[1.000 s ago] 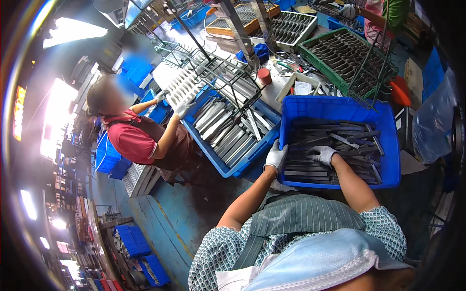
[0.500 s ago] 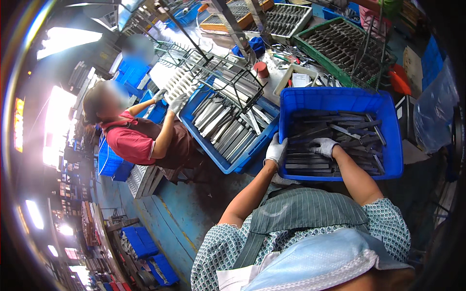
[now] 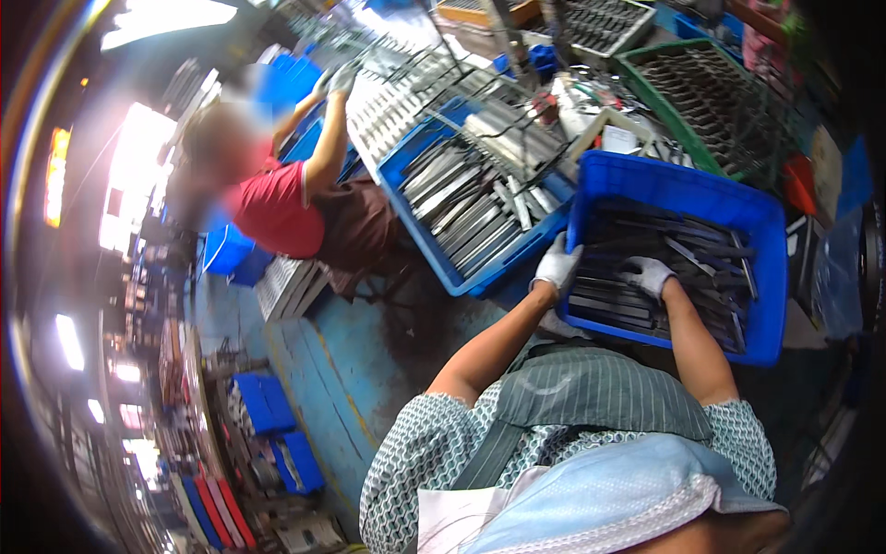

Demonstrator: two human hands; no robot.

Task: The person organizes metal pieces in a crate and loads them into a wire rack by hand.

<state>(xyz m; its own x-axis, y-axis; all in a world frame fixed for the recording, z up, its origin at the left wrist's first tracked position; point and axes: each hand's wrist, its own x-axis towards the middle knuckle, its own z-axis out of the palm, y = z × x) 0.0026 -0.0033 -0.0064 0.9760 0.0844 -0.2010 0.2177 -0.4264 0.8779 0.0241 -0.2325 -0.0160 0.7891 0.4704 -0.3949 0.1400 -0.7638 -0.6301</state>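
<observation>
A deep blue plastic bin stands in front of me, half filled with dark flat metal bars lying in loose layers. My left hand, in a white glove, is closed over the bin's left wall, with the fingertips on its inner side. Inside the bin my right hand, also gloved, rests on the bars. Its thumb and fingers are apart, and no bar is seen lifted in it. The undersides of the right fingers are partly hidden against the dark bars.
Left of my bin sits another blue bin of shinier bars, under a wire rack. A co-worker in a red shirt works beyond it. A green crate of dark parts and a cream tray stand behind my bin.
The whole view has tilted and shifted, so my bin appears farther right. My hands keep nearly the same places on the bin and bars. The co-worker's hands have moved farther away from me.
</observation>
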